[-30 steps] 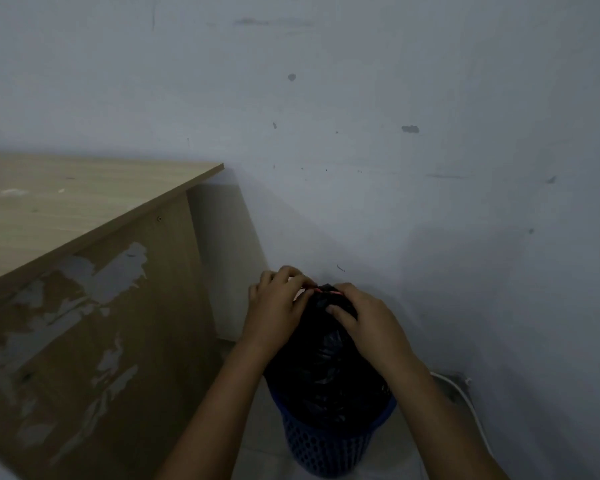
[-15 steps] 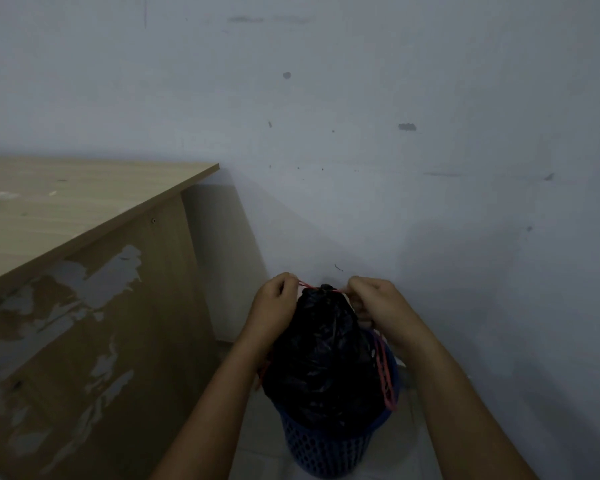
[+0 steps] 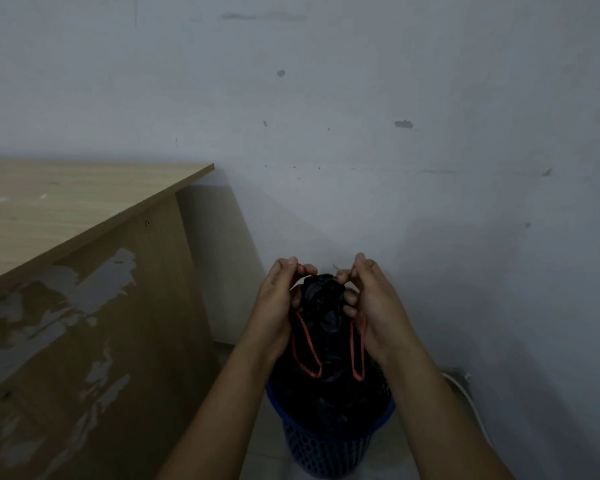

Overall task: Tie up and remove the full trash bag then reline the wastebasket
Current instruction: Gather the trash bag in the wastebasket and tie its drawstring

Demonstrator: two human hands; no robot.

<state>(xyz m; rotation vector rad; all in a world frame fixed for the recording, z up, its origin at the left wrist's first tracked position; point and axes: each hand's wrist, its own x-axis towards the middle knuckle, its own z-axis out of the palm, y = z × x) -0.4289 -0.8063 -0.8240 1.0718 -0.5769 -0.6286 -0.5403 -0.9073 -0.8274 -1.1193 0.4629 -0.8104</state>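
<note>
Compared with half a second ago, the two red drawstring loops now hang long on both sides of the black trash bag (image 3: 326,344), where before only the right one showed down the side and a short piece of string ran across the top. The mouth of the bag is gathered into a tight bunch between the hands. This suggests the strings are pulled out and the mouth is drawn shut, so the knot seems the step in hand; no knot is visible yet.

The bag sits in the blue mesh wastebasket (image 3: 329,445), which stands on the floor by the wall, next to the wooden surface (image 3: 66,209).

The left hand (image 3: 279,306) is raised beside the bunched top, palm turned inward, its grip pinching the left drawstring loop (image 3: 305,344) between thumb and fingertips. The right hand (image 3: 371,306) mirrors it on the other side, pinching the right drawstring loop (image 3: 357,348) near the top. Both forearms come up from below, nearly symmetrical.
</note>
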